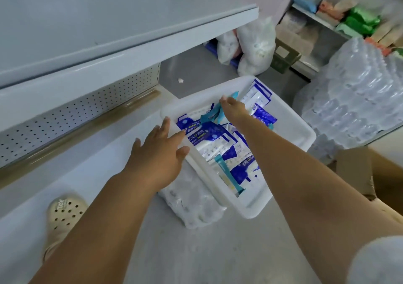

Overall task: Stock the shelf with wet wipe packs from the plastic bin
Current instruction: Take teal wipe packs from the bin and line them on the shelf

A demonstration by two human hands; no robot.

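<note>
Head view shows the left hand (157, 152) spread open over the rim of the plastic bin (303, 131), which sits beside the shelf (72, 161). The right hand (234, 109) lies on the wet wipe packs (218, 144) inside it (whether it grips one cannot be told).

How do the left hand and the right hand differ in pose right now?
The left hand has spread, straight fingers at the left rim of the bin; the right hand reaches deeper, its fingers dipping among the wet wipe packs, grip unclear. Both stretch towards the bin.
</note>
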